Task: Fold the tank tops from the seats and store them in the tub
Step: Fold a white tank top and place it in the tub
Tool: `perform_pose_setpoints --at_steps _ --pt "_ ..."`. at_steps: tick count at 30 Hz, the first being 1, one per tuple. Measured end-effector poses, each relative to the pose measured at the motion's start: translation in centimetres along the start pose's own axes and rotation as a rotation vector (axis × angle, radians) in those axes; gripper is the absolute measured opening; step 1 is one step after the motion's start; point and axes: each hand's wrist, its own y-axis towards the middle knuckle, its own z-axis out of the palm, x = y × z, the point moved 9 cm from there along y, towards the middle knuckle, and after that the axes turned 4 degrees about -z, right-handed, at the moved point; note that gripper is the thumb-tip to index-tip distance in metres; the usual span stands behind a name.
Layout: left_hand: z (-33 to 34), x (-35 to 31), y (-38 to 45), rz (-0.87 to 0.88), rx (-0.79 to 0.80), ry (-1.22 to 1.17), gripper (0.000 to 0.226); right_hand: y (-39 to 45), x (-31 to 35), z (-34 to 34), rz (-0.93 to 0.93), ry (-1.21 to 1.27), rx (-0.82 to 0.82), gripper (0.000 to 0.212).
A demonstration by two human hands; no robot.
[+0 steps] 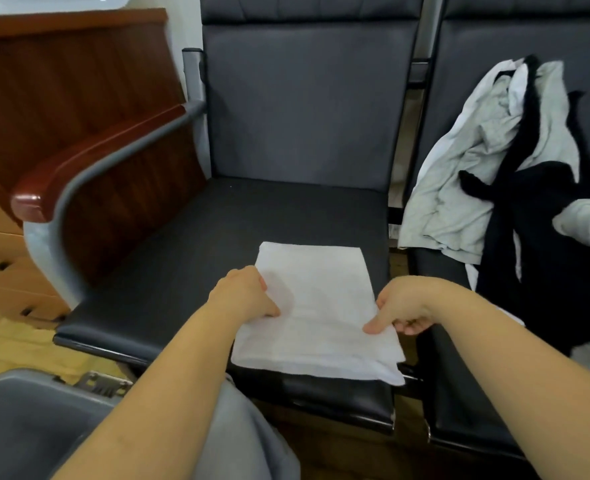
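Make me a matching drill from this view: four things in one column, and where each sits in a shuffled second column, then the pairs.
Things:
1. folded white tank top
2. pile of unfolded tops
3. grey tub
4. wooden armrest

Places:
A. lower left, beside the seats
B. on the right-hand seat
C. left edge of the near seat
D. on the near seat, held by the left hand and right hand

Pairs: 1-D, 2-B, 3-A, 4-C

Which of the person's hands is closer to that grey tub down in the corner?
Left. The left hand grips the folded white top's left edge, on the side toward the grey tub at lower left. The right hand pinches the top's right edge, farther from the tub.
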Motion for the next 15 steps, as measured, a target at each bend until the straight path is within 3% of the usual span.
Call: perform_pose_setpoints --at_steps 3,9,15 --pt "0.3 0.3 -0.2 -0.02 0.054 -0.082 0.064 -0.7 -0.6 0.5 0.016 0.056 -0.027 0.026" --pt "0.8 1.4 -0.2 -0.024 0.123 -0.341 0.075 -0.6 0.5 0.1 -0.096 0.452 -0.315 0.043" --pt "1.6 2.2 -1.2 0.015 0.173 -0.411 0.086 -1.3 1.4 1.8 -0.141 0.461 -0.215 0.038"
